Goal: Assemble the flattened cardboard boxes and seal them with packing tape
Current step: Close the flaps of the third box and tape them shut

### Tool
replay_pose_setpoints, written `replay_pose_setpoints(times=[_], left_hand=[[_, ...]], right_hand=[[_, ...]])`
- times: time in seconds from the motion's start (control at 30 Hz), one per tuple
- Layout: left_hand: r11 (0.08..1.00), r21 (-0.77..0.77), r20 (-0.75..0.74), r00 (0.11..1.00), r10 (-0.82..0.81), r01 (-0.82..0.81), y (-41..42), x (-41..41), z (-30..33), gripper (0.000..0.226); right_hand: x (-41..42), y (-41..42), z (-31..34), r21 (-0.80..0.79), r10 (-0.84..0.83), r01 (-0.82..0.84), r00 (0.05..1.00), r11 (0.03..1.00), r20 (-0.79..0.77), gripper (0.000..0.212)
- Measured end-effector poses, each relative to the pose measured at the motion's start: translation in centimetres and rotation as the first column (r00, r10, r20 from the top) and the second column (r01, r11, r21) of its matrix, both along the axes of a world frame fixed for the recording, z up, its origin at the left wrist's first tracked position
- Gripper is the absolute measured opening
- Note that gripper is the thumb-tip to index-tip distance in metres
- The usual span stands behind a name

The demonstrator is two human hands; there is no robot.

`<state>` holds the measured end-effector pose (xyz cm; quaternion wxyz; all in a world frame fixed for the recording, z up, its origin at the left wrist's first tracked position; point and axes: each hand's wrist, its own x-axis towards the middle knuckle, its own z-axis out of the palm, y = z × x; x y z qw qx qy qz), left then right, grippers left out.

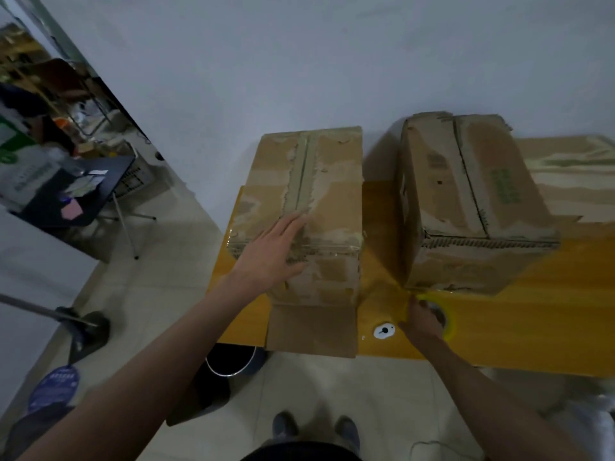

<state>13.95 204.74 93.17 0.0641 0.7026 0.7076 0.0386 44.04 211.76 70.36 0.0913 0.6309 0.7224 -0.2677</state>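
Your left hand [271, 257] lies flat, fingers straight and spread, on the near top edge of the left cardboard box [319, 194], which stands on the yellow table [532, 311] by the white wall [299, 61]; tape runs along its top seam, and one flap [312, 331] lies open toward you over the table edge. Your right hand [421, 322] sits on the roll of yellow packing tape [447, 319], fingers curled on it, just in front of the second cardboard box [466, 201], which stands tilted, well right of the first. A white round disc [384, 331] rests on the table just left of that hand. More flattened cardboard [572, 174] lies behind the second box. Your shoes [316, 430] show on the tiled floor [332, 387] below
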Motion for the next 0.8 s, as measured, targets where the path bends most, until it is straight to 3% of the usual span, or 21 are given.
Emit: replay_pose_setpoints(times=[0.07, 0.2, 0.4, 0.53, 0.67, 0.8], left_hand=[[1.0, -0.018, 0.001, 1.0, 0.018, -0.018, -0.1, -0.4, -0.2, 0.093], [0.999, 0.005, 0.054, 0.998, -0.034, 0.033, -0.4, -1.4, -1.8, 0.081], [0.99, 0.089, 0.173, 0.977, -0.123, 0.108, 0.4, -3.9, -1.8, 0.055], [0.979, 0.159, 0.104, 0.984, -0.147, 0.13, 0.8, -4.7, -1.8, 0.057], [0.951, 0.246, 0.05, 0.977, -0.207, 0.189, 0.1, -5.3, -3.2, 0.067], [0.923, 0.32, 0.033, 0.971, -0.238, 0.215, -0.2, -5.0, -4.5, 0.074]], right_hand=[[-0.9, 0.2, 2.8, 0.066, -0.029, 0.035, 0.996, 0.997, -0.09, 0.017], [-2.4, 0.6, 8.6, 0.225, -0.053, 0.133, 0.944, 0.965, -0.327, 0.019], [-5.8, 0.4, 18.6, 0.542, 0.15, 0.165, 0.859, 0.824, -0.489, 0.009], [-9.6, 0.4, 22.4, 0.585, 0.331, 0.059, 0.777, 0.809, -0.536, 0.009], [-13.4, 0.4, 22.5, 0.594, 0.488, -0.156, 0.746, 0.789, -0.453, 0.006], [-15.7, 0.2, 21.4, 0.553, 0.565, -0.291, 0.706, 0.781, -0.427, 0.023]])
